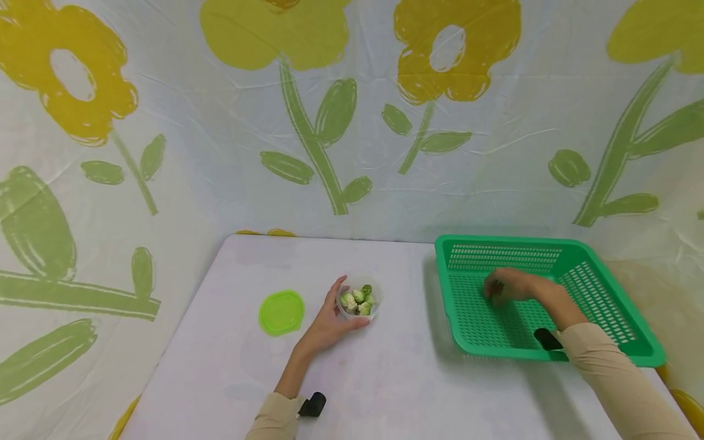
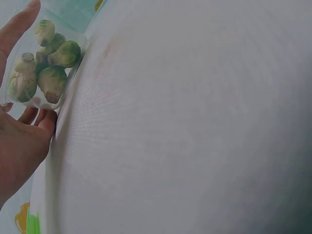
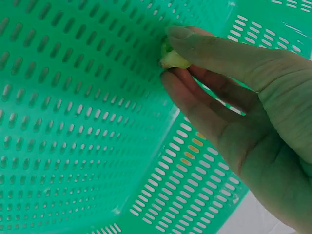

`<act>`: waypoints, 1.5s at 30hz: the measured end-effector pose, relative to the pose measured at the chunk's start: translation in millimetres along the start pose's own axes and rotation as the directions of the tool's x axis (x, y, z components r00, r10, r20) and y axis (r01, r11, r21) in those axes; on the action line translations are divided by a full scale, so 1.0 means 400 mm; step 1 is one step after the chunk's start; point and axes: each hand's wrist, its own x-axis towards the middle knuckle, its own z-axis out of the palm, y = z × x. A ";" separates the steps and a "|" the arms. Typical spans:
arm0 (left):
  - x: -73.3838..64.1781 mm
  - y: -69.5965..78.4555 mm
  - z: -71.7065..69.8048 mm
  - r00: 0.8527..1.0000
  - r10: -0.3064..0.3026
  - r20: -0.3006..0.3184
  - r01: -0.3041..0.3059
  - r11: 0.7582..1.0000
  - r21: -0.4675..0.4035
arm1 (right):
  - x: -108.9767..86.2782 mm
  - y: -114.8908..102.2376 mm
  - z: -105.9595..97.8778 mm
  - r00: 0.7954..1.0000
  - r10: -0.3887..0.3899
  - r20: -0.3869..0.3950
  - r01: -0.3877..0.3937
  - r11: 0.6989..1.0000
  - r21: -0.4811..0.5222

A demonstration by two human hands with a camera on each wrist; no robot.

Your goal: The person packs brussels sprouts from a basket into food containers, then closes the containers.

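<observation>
My left hand (image 1: 324,330) holds a small clear plastic container (image 1: 378,302) over the white table, thumb and fingers spread around its sides. Several Brussels sprouts (image 2: 52,84) lie inside it, pale green with cut stems, seen through the clear wall in the left wrist view. My right hand (image 1: 516,285) is down inside a green perforated basket (image 1: 447,302). Between its thumb and fingertips it pinches one Brussels sprout (image 3: 174,58), mostly covered by the fingers, close above the basket floor. From the head view that sprout is hidden by the hand.
A bright green lid (image 1: 282,312) lies flat on the table (image 1: 385,385), left of the container. The basket stands at the table's right side. Behind and to the left hangs a white cloth (image 1: 220,153) printed with yellow flowers.
</observation>
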 end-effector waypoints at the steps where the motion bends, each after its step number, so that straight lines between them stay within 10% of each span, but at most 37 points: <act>1: 0.000 0.000 0.000 1.000 -0.005 -0.001 0.005 1.000 0.002 | -0.001 0.000 -0.002 1.000 -0.012 -0.014 0.012 1.000 -0.008; 13: 0.002 0.000 -0.001 1.000 -0.003 -0.011 0.003 1.000 0.009 | -0.014 -0.035 -0.031 0.968 -0.157 -0.196 0.155 0.988 -0.025; 45: 0.003 -0.001 0.003 1.000 0.018 -0.001 -0.018 1.000 -0.010 | -0.059 -0.130 -0.041 0.854 -0.220 -0.472 0.176 0.975 -0.135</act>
